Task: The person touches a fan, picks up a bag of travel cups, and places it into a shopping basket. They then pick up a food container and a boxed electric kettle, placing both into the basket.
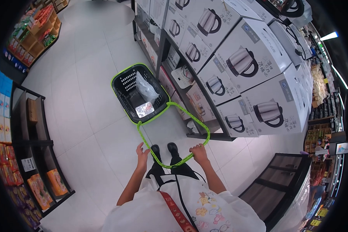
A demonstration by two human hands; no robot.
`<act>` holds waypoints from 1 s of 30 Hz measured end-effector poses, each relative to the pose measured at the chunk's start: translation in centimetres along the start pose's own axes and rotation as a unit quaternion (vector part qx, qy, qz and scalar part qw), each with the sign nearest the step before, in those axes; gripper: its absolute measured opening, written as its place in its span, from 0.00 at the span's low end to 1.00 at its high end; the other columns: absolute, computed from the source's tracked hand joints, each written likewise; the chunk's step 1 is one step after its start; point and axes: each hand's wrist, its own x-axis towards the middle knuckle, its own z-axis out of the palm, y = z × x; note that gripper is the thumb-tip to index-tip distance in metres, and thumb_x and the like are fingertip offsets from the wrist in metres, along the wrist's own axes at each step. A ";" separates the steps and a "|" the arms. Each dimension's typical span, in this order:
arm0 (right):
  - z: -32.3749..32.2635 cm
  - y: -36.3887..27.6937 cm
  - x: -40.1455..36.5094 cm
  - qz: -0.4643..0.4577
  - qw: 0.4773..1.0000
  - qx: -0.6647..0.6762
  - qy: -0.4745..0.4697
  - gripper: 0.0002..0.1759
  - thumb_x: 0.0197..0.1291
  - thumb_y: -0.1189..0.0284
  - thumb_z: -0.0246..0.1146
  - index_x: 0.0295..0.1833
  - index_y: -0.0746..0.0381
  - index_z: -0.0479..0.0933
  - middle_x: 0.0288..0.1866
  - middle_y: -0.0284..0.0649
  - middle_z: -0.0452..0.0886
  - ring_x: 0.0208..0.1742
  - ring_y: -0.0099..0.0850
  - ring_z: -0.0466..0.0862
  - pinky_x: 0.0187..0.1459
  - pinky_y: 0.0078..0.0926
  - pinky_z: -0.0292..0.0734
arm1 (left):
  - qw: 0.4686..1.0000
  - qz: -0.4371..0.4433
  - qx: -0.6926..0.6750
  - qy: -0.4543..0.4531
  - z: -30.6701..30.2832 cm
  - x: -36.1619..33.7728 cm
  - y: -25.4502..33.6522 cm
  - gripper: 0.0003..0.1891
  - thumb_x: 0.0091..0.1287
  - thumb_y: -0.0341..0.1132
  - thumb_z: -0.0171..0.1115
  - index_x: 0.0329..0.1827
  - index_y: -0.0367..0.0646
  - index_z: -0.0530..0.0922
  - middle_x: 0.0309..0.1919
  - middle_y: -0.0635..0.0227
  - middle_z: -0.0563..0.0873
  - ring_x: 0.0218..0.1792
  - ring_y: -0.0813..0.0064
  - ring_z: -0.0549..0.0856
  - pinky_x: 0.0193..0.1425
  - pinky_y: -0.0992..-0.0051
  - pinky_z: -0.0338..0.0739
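A black shopping basket [123,102] with a green rim stands on the floor in front of my feet. Inside it lie a clear plastic bag [146,87] and a silvery-white packet [144,110]. Its long green handle [200,121] loops back towards my body. My right hand [199,153] is closed around the right side of this handle. To the left of the loop, my left hand [142,154] is open with its fingers apart, close to the handle, holding nothing.
Stacked kettle boxes [236,69] on a dark shelf rise close on the right. Left is a dark shelf unit [31,141] with packaged goods; a wooden produce stand [36,34] is farther back. A dark cabinet [274,181] stands at lower right. Tiled floor [85,85] surrounds the basket.
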 end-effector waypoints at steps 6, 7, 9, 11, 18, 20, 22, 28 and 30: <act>1.6 -0.2 -0.4 0.016 1.000 -0.014 0.010 0.08 0.42 0.79 0.56 0.28 0.54 0.74 0.25 0.35 0.77 0.38 0.32 0.76 0.52 0.36 0.62 | 1.000 0.006 -0.003 -0.021 -1.0 0.4 -0.2 0.28 0.57 0.31 0.55 0.63 0.44 0.58 0.62 0.58 0.54 0.65 0.59 0.55 0.66 0.67 0.54; 1.7 -0.2 -0.5 0.017 1.000 -0.011 0.017 0.07 0.42 0.79 0.56 0.27 0.54 0.74 0.25 0.35 0.76 0.38 0.32 0.77 0.51 0.36 0.62 | 1.000 0.009 0.000 -0.029 -1.1 0.5 -0.4 0.28 0.57 0.31 0.55 0.63 0.44 0.58 0.62 0.58 0.54 0.65 0.59 0.55 0.66 0.67 0.54; 2.1 -0.1 -0.7 0.023 0.999 -0.021 0.010 0.07 0.42 0.79 0.56 0.26 0.54 0.74 0.24 0.35 0.76 0.38 0.32 0.77 0.50 0.36 0.62 | 0.999 -0.002 0.001 -0.034 -1.3 0.7 -0.8 0.28 0.57 0.31 0.54 0.63 0.44 0.58 0.62 0.58 0.55 0.65 0.59 0.55 0.66 0.67 0.53; 2.6 0.0 -0.8 0.020 0.999 -0.033 0.007 0.06 0.42 0.78 0.57 0.25 0.54 0.74 0.24 0.34 0.76 0.37 0.32 0.76 0.50 0.35 0.62 | 0.999 0.000 0.005 -0.045 -1.3 0.9 -1.1 0.28 0.57 0.31 0.54 0.63 0.43 0.58 0.62 0.58 0.56 0.65 0.59 0.55 0.66 0.68 0.53; 5.4 0.0 -2.0 0.028 0.998 -0.048 -0.038 0.06 0.42 0.76 0.58 0.25 0.51 0.75 0.25 0.33 0.77 0.37 0.31 0.76 0.50 0.34 0.62 | 0.998 -0.011 -0.003 -0.065 -0.9 0.7 -0.3 0.28 0.57 0.30 0.54 0.62 0.41 0.58 0.62 0.57 0.58 0.65 0.60 0.56 0.66 0.67 0.52; 6.3 0.3 -2.4 0.020 0.997 -0.056 -0.038 0.05 0.42 0.74 0.59 0.25 0.51 0.75 0.25 0.32 0.77 0.37 0.31 0.76 0.50 0.34 0.62 | 0.998 -0.007 -0.008 -0.068 -0.8 0.5 0.3 0.28 0.57 0.30 0.53 0.62 0.41 0.58 0.62 0.57 0.58 0.65 0.60 0.56 0.66 0.67 0.52; 7.2 0.6 -2.5 0.022 0.997 -0.045 -0.062 0.04 0.43 0.73 0.58 0.25 0.50 0.76 0.25 0.32 0.78 0.38 0.31 0.76 0.50 0.34 0.62 | 0.998 -0.006 -0.015 -0.062 -0.6 0.3 0.5 0.27 0.57 0.30 0.53 0.62 0.41 0.58 0.62 0.57 0.58 0.65 0.60 0.56 0.66 0.67 0.52; 9.3 1.6 -3.0 0.019 0.988 -0.047 -0.144 0.06 0.46 0.72 0.58 0.31 0.49 0.78 0.31 0.33 0.79 0.43 0.31 0.76 0.53 0.38 0.60 | 0.999 0.010 -0.014 -0.048 0.2 -0.1 0.7 0.27 0.57 0.30 0.53 0.62 0.41 0.58 0.62 0.57 0.59 0.64 0.61 0.57 0.66 0.68 0.53; 9.8 1.9 -3.1 0.016 0.986 -0.043 -0.163 0.07 0.46 0.72 0.58 0.32 0.49 0.78 0.32 0.33 0.79 0.44 0.31 0.76 0.54 0.39 0.60 | 0.999 0.019 -0.013 -0.041 0.7 -0.8 0.7 0.28 0.57 0.31 0.53 0.62 0.41 0.58 0.61 0.57 0.59 0.64 0.61 0.58 0.65 0.68 0.53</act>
